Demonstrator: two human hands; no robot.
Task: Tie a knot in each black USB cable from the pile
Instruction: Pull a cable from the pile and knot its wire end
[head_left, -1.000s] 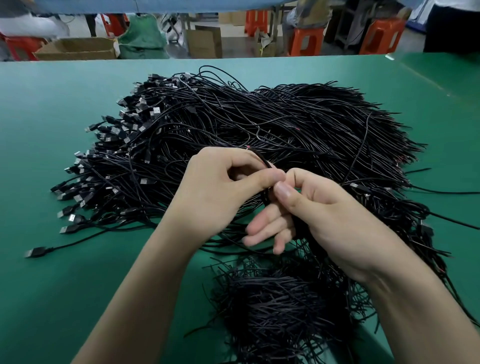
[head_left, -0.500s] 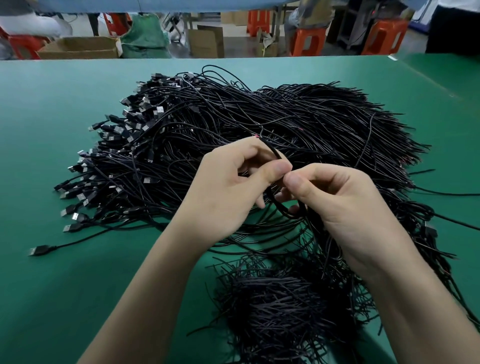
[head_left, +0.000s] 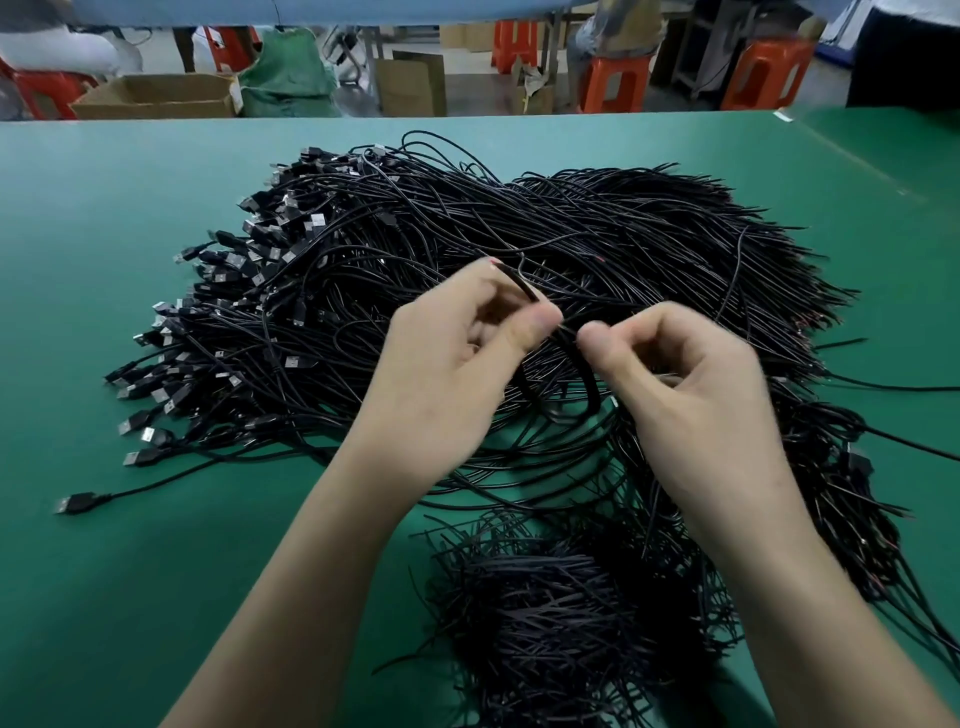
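both hands, left hand (head_left: 447, 364) and right hand (head_left: 691, 384), pinch one cable (head_left: 584, 364) above the pile (head_left: 519, 249)

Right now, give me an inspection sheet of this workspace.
Surface: green table, flat, bare at its left side.
Job's things: large pile of black USB cables, plugs fanned to the left; one stray plug lies apart.
Clutter: smaller heap of black cable pieces at the near edge.
Hands: left hand and right hand both pinch one held cable, its loop hanging between them.
Cables: held cable's free end pokes above the left hand.
Surroundings: orange stools, cardboard box, green bag.
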